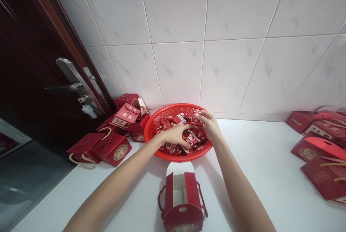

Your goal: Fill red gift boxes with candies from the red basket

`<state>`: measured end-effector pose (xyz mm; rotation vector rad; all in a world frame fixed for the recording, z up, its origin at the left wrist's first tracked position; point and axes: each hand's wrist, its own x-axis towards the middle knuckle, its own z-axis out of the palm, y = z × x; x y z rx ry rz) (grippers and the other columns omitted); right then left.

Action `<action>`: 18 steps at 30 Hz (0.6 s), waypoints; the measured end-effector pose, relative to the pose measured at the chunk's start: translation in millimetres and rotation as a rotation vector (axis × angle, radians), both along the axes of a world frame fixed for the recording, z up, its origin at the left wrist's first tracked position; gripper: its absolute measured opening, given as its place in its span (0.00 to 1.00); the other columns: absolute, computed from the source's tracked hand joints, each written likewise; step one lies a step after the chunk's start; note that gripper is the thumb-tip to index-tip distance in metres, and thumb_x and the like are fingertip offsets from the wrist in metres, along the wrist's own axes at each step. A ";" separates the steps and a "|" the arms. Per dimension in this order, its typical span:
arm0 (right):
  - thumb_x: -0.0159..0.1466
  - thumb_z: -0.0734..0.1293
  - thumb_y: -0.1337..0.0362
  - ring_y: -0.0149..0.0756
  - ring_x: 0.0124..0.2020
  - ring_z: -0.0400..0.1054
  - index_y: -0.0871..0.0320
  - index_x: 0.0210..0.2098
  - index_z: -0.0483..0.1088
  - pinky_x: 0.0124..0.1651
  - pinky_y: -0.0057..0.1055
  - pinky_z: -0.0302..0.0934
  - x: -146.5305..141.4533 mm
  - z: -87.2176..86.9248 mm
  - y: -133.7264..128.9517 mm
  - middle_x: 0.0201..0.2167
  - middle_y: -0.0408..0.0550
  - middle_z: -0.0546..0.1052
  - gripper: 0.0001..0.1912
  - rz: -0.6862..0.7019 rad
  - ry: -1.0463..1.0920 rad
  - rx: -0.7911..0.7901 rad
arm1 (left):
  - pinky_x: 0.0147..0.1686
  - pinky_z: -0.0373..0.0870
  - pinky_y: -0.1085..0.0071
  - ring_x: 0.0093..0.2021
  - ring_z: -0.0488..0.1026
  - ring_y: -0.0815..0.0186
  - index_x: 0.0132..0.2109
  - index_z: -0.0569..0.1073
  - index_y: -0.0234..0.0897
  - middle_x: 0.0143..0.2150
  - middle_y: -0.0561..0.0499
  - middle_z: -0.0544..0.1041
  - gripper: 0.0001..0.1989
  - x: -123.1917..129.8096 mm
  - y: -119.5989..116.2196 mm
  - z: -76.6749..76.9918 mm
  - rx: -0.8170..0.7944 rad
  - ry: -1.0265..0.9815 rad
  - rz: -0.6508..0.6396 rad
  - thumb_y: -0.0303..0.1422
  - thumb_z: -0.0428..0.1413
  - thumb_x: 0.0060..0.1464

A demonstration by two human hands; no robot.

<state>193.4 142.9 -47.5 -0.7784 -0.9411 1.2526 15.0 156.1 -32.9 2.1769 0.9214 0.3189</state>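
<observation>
A red plastic basket full of small red wrapped candies stands against the wall. Over the candies, my left hand reaches in with thumb and fingers spread. My right hand pinches a red packet with white dots at the basket's right side. In front of the basket stands a dark red gift box, its top flaps apart and its white inside showing. Red cord handles hang at both sides of this box.
Several red gift boxes with rope handles are piled at the left, beside a dark wooden door with a metal handle. More red boxes lie at the right on the white table. A tiled wall rises behind.
</observation>
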 end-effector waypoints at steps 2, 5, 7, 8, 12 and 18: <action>0.45 0.78 0.57 0.37 0.30 0.70 0.54 0.28 0.73 0.32 0.31 0.66 -0.4 0.9 -0.7 0.28 0.41 0.77 0.15 0.002 0.009 -0.022 | 0.61 0.65 0.57 0.60 0.72 0.50 0.62 0.72 0.42 0.60 0.46 0.76 0.39 -1.6 3.2 -1.6 0.016 -0.061 0.019 0.28 0.68 0.39; 0.45 0.78 0.57 0.38 0.31 0.71 0.54 0.29 0.72 0.32 0.32 0.67 -0.6 3.0 -2.1 0.28 0.41 0.78 0.16 0.001 0.020 -0.039 | 0.59 0.67 0.58 0.58 0.73 0.50 0.59 0.74 0.38 0.56 0.46 0.78 0.36 -5.4 7.5 -3.4 0.003 -0.166 0.094 0.28 0.68 0.38; 0.44 0.78 0.58 0.38 0.30 0.72 0.54 0.28 0.71 0.31 0.32 0.67 -0.4 5.0 -3.3 0.27 0.41 0.77 0.16 -0.014 0.035 -0.045 | 0.55 0.71 0.57 0.55 0.75 0.51 0.56 0.75 0.36 0.52 0.45 0.80 0.32 -7.9 9.6 -3.3 -0.050 -0.290 0.159 0.31 0.69 0.39; 0.44 0.78 0.58 0.37 0.29 0.71 0.54 0.27 0.70 0.30 0.32 0.67 -0.2 6.1 -3.9 0.27 0.40 0.77 0.16 -0.024 0.046 -0.049 | 0.53 0.72 0.57 0.52 0.76 0.52 0.54 0.75 0.35 0.49 0.45 0.81 0.30 -9.0 10.5 -2.8 -0.088 -0.368 0.194 0.33 0.69 0.41; 0.44 0.77 0.59 0.34 0.26 0.70 0.54 0.26 0.69 0.25 0.28 0.63 0.9 9.3 -4.4 0.26 0.39 0.77 0.15 -0.071 0.093 -0.085 | 0.49 0.75 0.57 0.45 0.78 0.57 0.45 0.76 0.33 0.44 0.46 0.82 0.25 -12.4 13.8 0.6 -0.174 -0.640 0.343 0.39 0.70 0.41; 0.45 0.73 0.58 0.35 0.24 0.70 0.54 0.25 0.69 0.24 0.30 0.61 1.3 8.3 -0.4 0.28 0.42 0.79 0.12 -0.030 0.068 -0.105 | 0.49 0.75 0.58 0.42 0.79 0.59 0.43 0.76 0.33 0.41 0.48 0.81 0.27 -13.8 16.8 -0.2 -0.276 -0.742 0.448 0.42 0.72 0.38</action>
